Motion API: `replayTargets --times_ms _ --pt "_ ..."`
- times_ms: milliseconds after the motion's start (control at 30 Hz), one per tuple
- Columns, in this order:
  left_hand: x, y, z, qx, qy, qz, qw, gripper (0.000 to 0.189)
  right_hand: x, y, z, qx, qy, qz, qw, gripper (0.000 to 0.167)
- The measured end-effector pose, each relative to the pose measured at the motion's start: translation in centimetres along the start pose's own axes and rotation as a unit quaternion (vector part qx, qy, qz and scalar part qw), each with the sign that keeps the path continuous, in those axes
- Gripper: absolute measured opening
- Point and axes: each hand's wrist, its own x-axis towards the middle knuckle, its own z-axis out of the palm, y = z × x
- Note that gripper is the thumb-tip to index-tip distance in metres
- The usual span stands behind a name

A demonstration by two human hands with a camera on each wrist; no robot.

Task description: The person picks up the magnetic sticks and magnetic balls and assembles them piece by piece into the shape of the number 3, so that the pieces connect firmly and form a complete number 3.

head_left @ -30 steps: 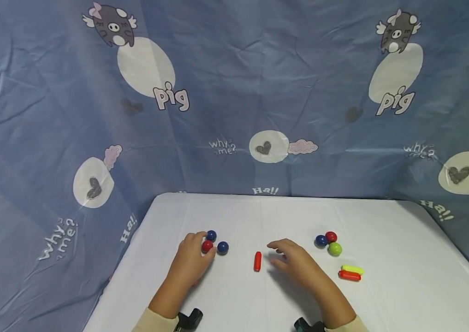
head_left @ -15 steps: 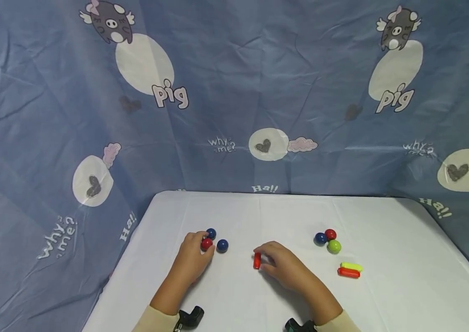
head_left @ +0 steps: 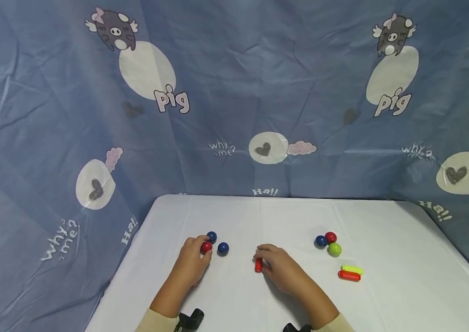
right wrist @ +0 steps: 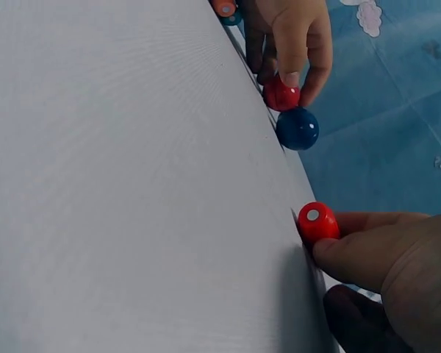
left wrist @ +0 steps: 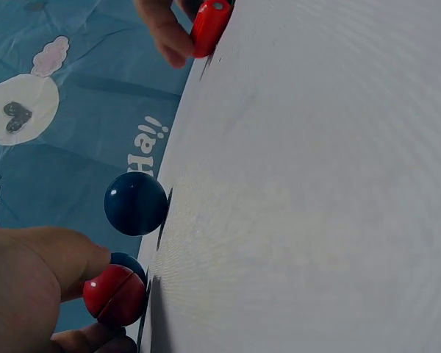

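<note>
On the left of the table, my left hand (head_left: 190,262) pinches a glossy red ball (head_left: 206,247) between thumb and fingers; a seam line shows across the ball (left wrist: 115,296) in the left wrist view. Two dark blue balls sit close by, one behind (head_left: 211,237) and one to the right (head_left: 223,249). Near the middle, my right hand (head_left: 282,268) holds a short red rod (head_left: 258,265) by thumb and fingers. The right wrist view shows a pale dot on the end of this rod (right wrist: 317,223), which is right at the white surface.
On the right lie a blue ball (head_left: 321,241), a red ball (head_left: 331,237) and a green ball (head_left: 335,249) in a cluster. Nearer are a yellow rod (head_left: 352,269) and a red rod (head_left: 349,275), side by side. A blue printed cloth (head_left: 234,110) hangs behind the white table (head_left: 292,214).
My right hand has moved left onto the middle red rod and now grips it. The left hand has stayed at the red ball, its thumb drawing closer in against it.
</note>
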Motion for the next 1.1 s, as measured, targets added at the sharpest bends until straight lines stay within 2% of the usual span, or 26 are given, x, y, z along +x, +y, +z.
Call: replayTargets --times_ms 167,600,833,967,1100 --pt "0.2 0.0 -0.1 0.005 -0.008 -0.001 1.0000 0.041 0.1 0.2 -0.1 -0.005 0.022 0.019 0.9996 0.025" --pt "0.1 -0.2 -0.3 0.009 -0.002 -0.005 0.9999 0.033 -0.3 1.0 -0.2 0.030 0.017 0.078 0.9964 0.019" --pt "0.0 0.0 -0.6 0.009 -0.018 -0.010 0.9997 0.033 -0.4 1.7 -0.2 0.057 0.026 0.109 0.9921 0.018" --pt "-0.2 0.2 -0.9 -0.005 -0.032 -0.013 0.9994 0.031 -0.5 2.0 -0.2 0.068 0.033 0.107 0.9913 0.019" --pt "-0.5 0.4 -0.9 -0.050 -0.056 -0.024 0.9969 0.030 -0.5 2.3 -0.2 0.072 0.038 0.112 0.9903 0.020"
